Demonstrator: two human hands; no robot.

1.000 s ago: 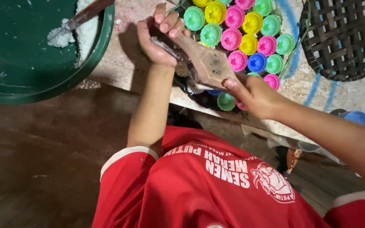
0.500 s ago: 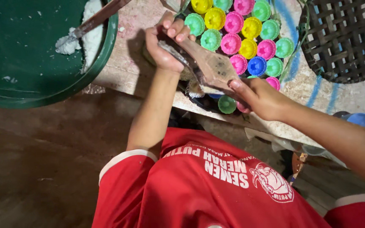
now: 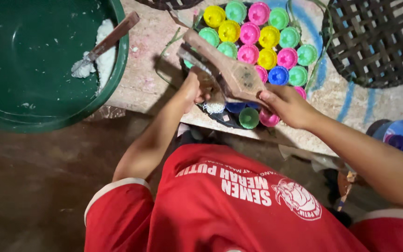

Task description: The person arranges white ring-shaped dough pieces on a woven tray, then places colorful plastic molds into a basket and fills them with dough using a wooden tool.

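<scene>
A brown wooden tool (image 3: 232, 70) with a metal strip along its left edge lies slanted over a dark tray (image 3: 220, 120) of small coloured plastic cups (image 3: 260, 37). My right hand (image 3: 288, 106) grips its near end. Just left of the tool's middle, my left hand (image 3: 196, 89) has its fingers curled around the metal edge. A small clump of white shreds (image 3: 215, 108) sits right below that hand, on the tray's front rim. The tool hides some cups; green (image 3: 248, 117) and pink (image 3: 269, 119) ones show beneath it.
A large green basin (image 3: 33, 116) at the left holds white paste (image 3: 100, 58) and a wooden-handled scraper (image 3: 110, 39). A dark woven basket (image 3: 374, 42) stands at the top right. Blue cups (image 3: 399, 135) sit low at the right. The worn tabletop edge (image 3: 136, 100) runs in front of me.
My left hand slid from the tool's far end toward me to its middle, leaving the far tip bare. My right hand kept hold of the near end.
</scene>
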